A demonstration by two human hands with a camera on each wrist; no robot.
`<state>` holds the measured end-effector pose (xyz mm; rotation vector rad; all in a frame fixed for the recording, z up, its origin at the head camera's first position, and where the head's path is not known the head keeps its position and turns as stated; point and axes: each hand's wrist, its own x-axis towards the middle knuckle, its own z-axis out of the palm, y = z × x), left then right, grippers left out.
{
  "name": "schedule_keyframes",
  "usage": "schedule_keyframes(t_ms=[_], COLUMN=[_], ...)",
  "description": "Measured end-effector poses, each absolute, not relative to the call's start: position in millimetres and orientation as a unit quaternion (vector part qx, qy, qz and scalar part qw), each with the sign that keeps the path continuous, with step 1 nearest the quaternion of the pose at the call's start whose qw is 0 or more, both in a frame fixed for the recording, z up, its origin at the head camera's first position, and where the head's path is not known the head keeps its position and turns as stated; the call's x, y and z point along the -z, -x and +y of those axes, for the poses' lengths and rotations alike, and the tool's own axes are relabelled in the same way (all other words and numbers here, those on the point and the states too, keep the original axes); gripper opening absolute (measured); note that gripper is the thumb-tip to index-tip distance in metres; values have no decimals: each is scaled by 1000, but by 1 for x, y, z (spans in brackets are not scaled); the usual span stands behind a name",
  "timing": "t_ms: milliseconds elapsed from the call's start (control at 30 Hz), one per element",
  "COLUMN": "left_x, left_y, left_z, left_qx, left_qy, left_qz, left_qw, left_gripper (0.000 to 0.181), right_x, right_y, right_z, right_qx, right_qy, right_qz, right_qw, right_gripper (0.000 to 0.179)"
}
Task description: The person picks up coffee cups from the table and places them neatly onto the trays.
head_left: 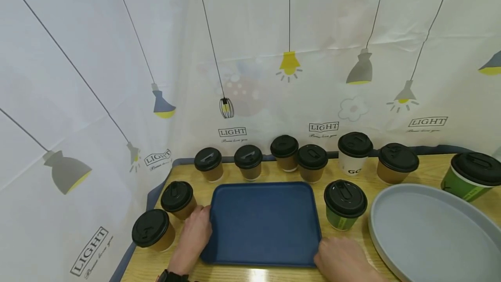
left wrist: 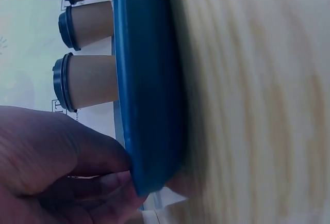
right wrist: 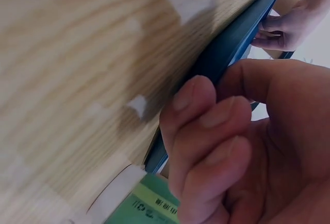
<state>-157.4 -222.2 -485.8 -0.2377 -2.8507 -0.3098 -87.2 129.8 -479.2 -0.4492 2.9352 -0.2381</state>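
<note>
A dark blue rectangular tray (head_left: pixel 266 225) with a raised rim lies over the wooden table, no objects on it. My left hand (head_left: pixel 197 231) grips its left side, close to a brown cup with a black lid (head_left: pixel 177 196). The left wrist view shows the thumb and fingers of this hand (left wrist: pixel 67 167) pinching the tray's rim (left wrist: pixel 149 90). At the near right corner, my right hand (head_left: pixel 344 258) holds the tray too. Its curled fingers (right wrist: pixel 219 152) show in the right wrist view, the tray edge between them and the thumb. Right of the tray stands a green cup with a black lid (head_left: pixel 345 203).
Several lidded cups line the table's back edge, including a white one (head_left: pixel 353 153) and a brown one (head_left: pixel 396 164). Another brown cup (head_left: pixel 154 229) stands at the left. A round grey tray (head_left: pixel 434 234) and a green cup (head_left: pixel 471 177) are at right. Printed cloth (head_left: pixel 254 55) hangs behind.
</note>
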Motion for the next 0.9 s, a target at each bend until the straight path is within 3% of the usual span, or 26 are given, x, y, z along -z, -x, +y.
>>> schedule_keyframes(t_ms=[267, 500, 633, 767, 900], left_x=[485, 482, 480, 480, 481], left_y=[161, 169, 171, 171, 171], left_z=[-216, -215, -215, -215, -215], left_qx=[141, 178, 185, 192, 198], left_qy=[106, 48, 37, 46, 57], left_qz=[-977, -983, -982, -980, -979], left_qw=[116, 21, -2, -2, 4], left_gripper=[33, 39, 33, 28, 26], right_x=[482, 483, 473, 455, 437], right_y=[83, 81, 81, 79, 76], right_z=[145, 155, 159, 166, 178], right_qx=[117, 142, 147, 173, 207], right_qy=[131, 88, 82, 66, 55], right_qz=[978, 976, 974, 973, 974], right_qw=[111, 142, 153, 135, 69], right_gripper=[28, 24, 32, 35, 27])
